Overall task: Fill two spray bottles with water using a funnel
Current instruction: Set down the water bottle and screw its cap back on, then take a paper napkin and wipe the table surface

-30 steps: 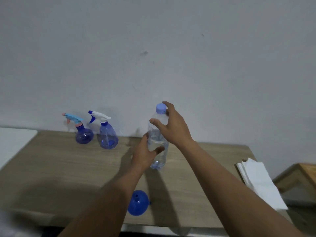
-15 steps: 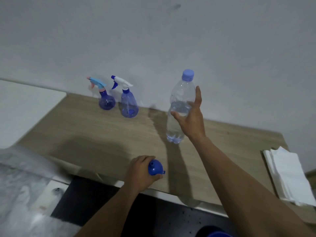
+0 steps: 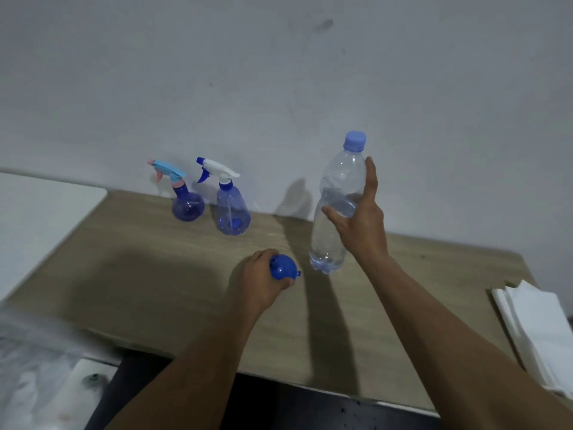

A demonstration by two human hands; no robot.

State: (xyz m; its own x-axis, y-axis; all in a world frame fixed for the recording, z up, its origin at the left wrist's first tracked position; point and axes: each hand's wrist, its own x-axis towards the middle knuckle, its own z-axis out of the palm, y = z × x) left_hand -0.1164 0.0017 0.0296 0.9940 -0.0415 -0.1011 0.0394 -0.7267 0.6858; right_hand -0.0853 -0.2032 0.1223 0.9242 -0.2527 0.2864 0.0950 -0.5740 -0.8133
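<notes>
Head view: left hand [image 3: 263, 282] was curled round the blue funnel [image 3: 283, 268], mid-table [image 3: 139, 274]. Right hand [image 3: 361, 226] was spread, straight fingers touching the capped water bottle [image 3: 336, 193], which stood upright just right of the funnel. Far left, against the wall [image 3: 279, 72], stood the round spray bottle [image 3: 187, 206] and the conical spray bottle [image 3: 232, 215], side by side. White paper stack [image 3: 536, 321] lay at the right edge.

Inventory: one bench [image 3: 139, 274]. On it I count two spray bottles: one round-bodied spray bottle [image 3: 187, 203] and one cone-bodied spray bottle [image 3: 232, 212]. I count one water bottle [image 3: 338, 187], capped, and one funnel [image 3: 283, 268], blue. I count one stack of white paper sheets [image 3: 539, 330]; the number of sheets cannot be read. Two hands are in view: my left hand [image 3: 259, 282] and my right hand [image 3: 361, 225].
</notes>
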